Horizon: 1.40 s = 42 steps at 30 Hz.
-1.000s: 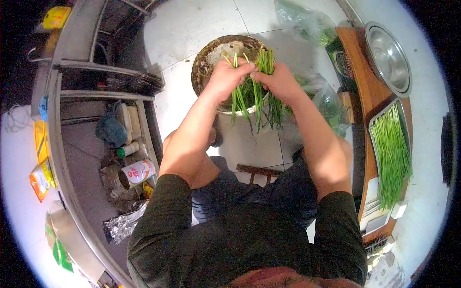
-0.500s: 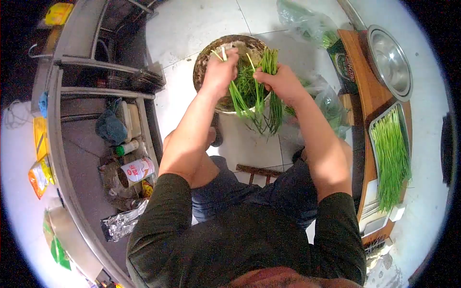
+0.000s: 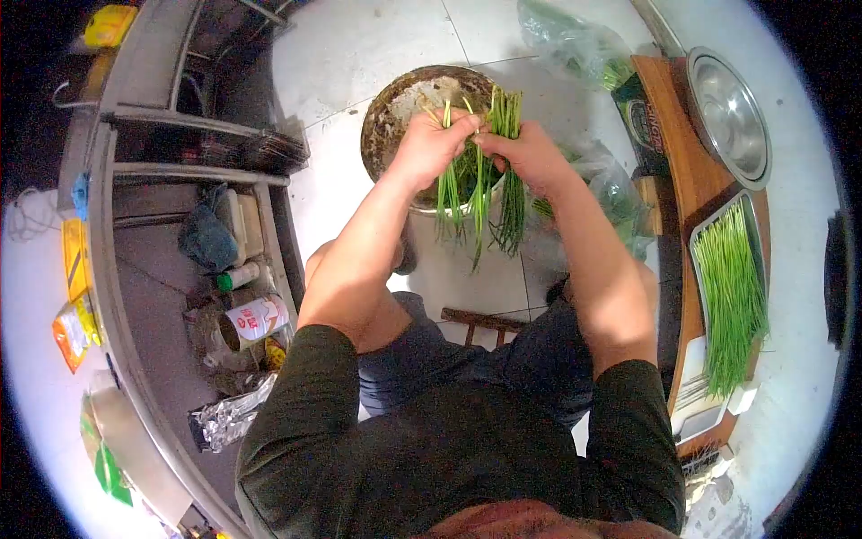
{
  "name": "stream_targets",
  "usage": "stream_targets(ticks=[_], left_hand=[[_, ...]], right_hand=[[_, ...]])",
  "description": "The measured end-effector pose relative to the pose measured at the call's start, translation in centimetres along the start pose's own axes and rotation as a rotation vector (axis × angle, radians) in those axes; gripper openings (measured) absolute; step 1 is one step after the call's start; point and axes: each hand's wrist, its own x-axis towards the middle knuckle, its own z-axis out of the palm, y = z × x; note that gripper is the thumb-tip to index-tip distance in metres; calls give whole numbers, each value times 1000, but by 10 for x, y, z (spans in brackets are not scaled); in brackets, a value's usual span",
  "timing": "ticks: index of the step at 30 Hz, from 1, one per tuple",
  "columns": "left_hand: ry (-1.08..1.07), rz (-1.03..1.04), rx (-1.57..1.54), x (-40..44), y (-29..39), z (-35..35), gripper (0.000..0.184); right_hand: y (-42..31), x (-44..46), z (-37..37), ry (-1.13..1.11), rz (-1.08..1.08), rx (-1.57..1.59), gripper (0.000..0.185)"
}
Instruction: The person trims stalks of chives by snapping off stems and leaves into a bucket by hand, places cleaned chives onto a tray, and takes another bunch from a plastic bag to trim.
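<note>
Now the left hand (image 3: pixel 438 145), drawn off to the side over the stained bucket (image 3: pixel 384 121) half a second ago, has come back to meet the right hand (image 3: pixel 528 157) — so the work, I'd judge, is again at the point where both share the few middle stalks (image 3: pixel 479 193) hanging between them. Each grip is pinching: the left on a thin cluster of green stalks (image 3: pixel 448 190), the right on a thicker bunch (image 3: pixel 513 198), all dangling across the bucket's near rim — which one has the middle ones I can't tell
</note>
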Motion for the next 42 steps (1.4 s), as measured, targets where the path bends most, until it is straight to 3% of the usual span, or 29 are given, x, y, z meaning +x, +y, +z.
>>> stream_targets(ticks=[7, 22, 28, 31, 42], left_hand=[[-89, 47, 93, 1, 3, -6, 22], [5, 58, 141, 1, 9, -12, 17], [96, 178, 221, 2, 4, -8, 15], [80, 102, 275, 2, 6, -10, 16], [148, 149, 268, -1, 11, -8, 15]], right_hand=[[-1, 0, -5, -44, 40, -15, 21], [-4, -3, 1, -9, 17, 59, 17], [0, 1, 1, 71, -17, -217, 18], [2, 2, 0, 80, -57, -274, 19], [-4, -3, 1, -36, 15, -48, 20]])
